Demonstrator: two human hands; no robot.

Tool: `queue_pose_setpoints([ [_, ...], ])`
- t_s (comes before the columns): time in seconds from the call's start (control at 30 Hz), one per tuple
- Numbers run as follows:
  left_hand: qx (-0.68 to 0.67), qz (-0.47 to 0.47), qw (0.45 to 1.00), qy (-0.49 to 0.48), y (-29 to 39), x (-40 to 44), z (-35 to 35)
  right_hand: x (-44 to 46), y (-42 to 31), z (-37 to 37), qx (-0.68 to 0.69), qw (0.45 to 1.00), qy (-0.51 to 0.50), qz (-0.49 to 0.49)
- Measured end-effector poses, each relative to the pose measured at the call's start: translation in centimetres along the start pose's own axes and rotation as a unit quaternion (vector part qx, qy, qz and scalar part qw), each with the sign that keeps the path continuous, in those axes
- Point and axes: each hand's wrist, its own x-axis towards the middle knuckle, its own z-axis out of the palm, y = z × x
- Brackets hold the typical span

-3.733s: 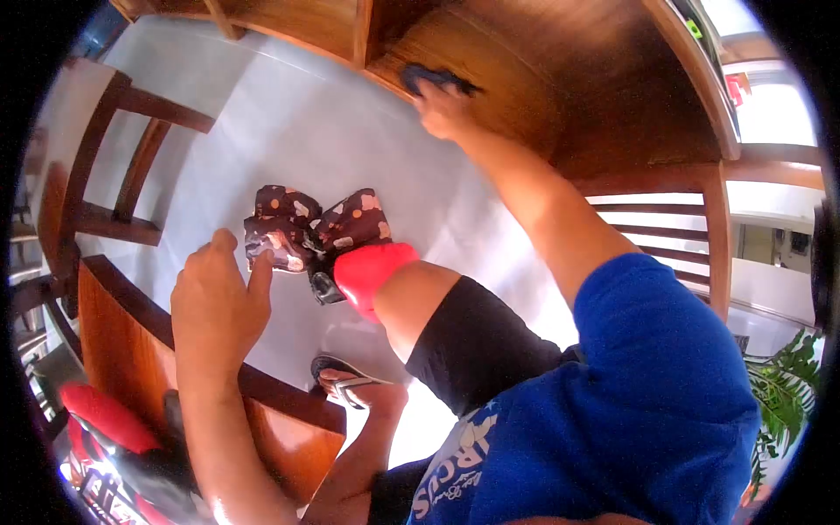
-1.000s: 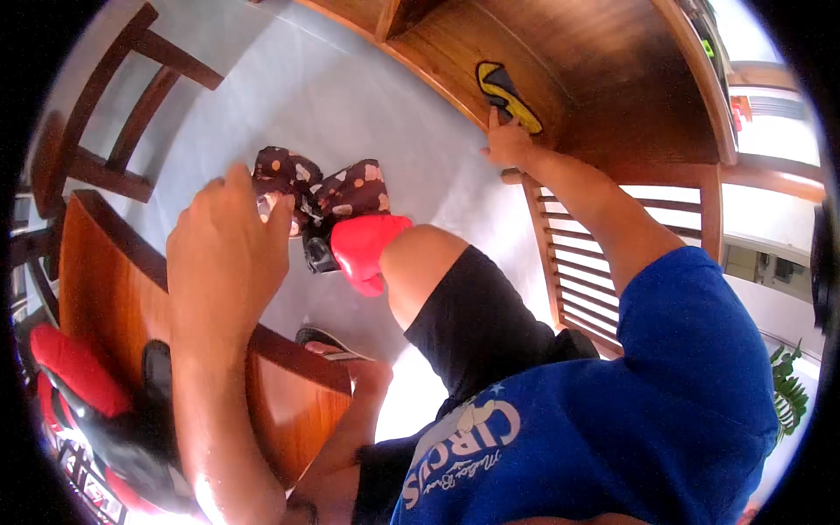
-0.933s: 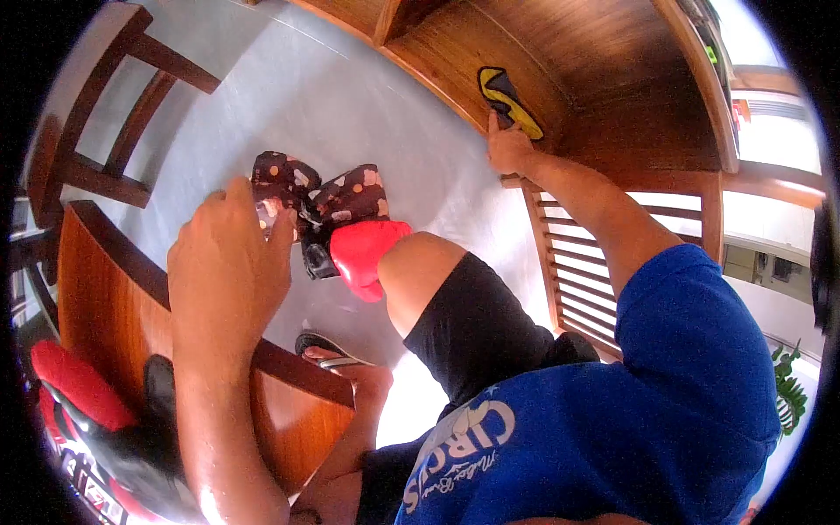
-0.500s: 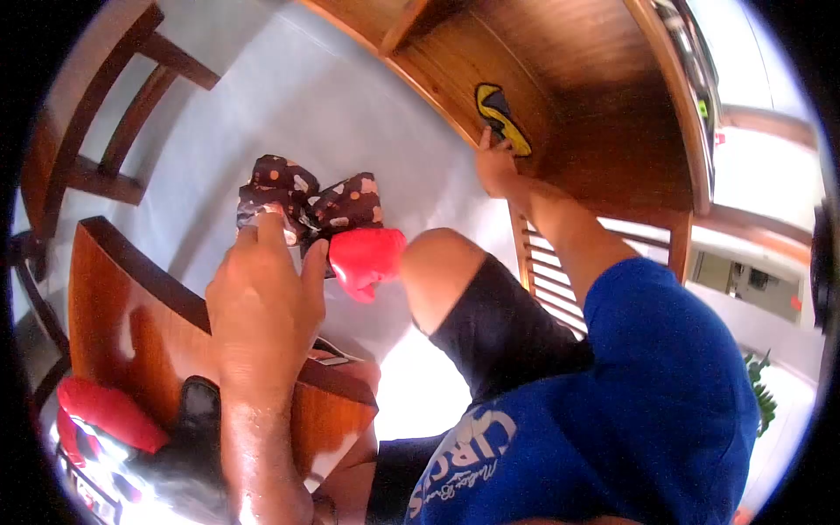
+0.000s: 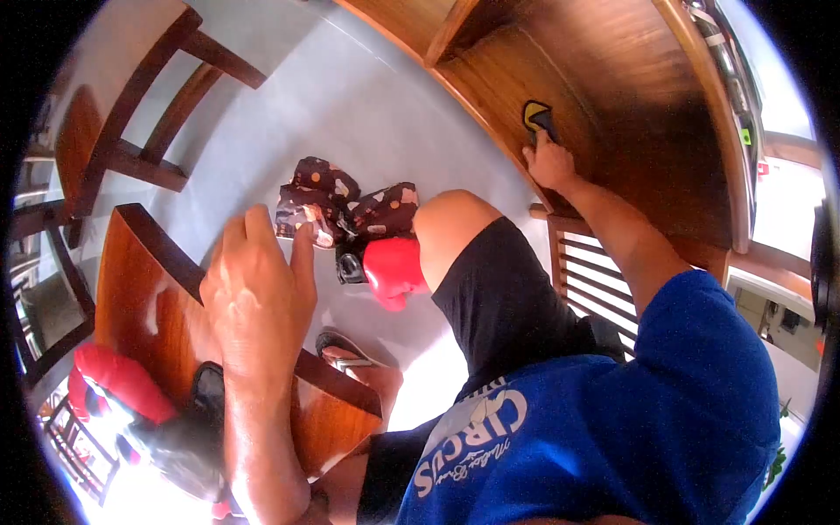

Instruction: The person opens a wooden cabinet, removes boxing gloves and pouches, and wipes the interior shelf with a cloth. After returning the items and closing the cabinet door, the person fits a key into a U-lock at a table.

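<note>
My right hand [image 5: 553,164] reaches into a wooden shelf compartment [image 5: 630,131]. Its fingers are bent over a flat yellow piece with black edging [image 5: 536,115], which looks like a cloth or pad, and the hand covers part of it. Raised in front of me, my left hand [image 5: 262,293] has its thumb apart from its fingers, and nothing shows in it. Beyond it on the floor lies a red boxing glove [image 5: 394,271] with a black cuff. Against the glove rests a dark patterned fabric item [image 5: 319,197].
A wooden seat or table piece [image 5: 157,289] stands at left, beside red and black boxing gear [image 5: 127,385]. Behind it is a wooden chair frame [image 5: 144,162]. A slatted wooden panel [image 5: 595,271] adjoins the shelf. My foot wears a flip-flop [image 5: 346,350].
The view has shifted, so most things appear further right. My right hand now covers more of the yellow piece, which looks shorter or folded. My left hand sits lower relative to the patterned fabric.
</note>
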Motion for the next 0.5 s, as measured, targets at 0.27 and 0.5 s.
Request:
queue_pose_setpoints([
  [0.27, 0.009, -0.024, 0.999, 0.024, -1.1, 1.4, 0.6, 5.3, 2.8, 4.0, 0.065, 0.992, 0.071, 0.08],
  [0.5, 0.024, -0.034, 0.999, -0.014, -0.9, 1.6, 0.7, 2.3, -2.6, 2.5, 0.159, 0.96, 0.229, 0.027],
])
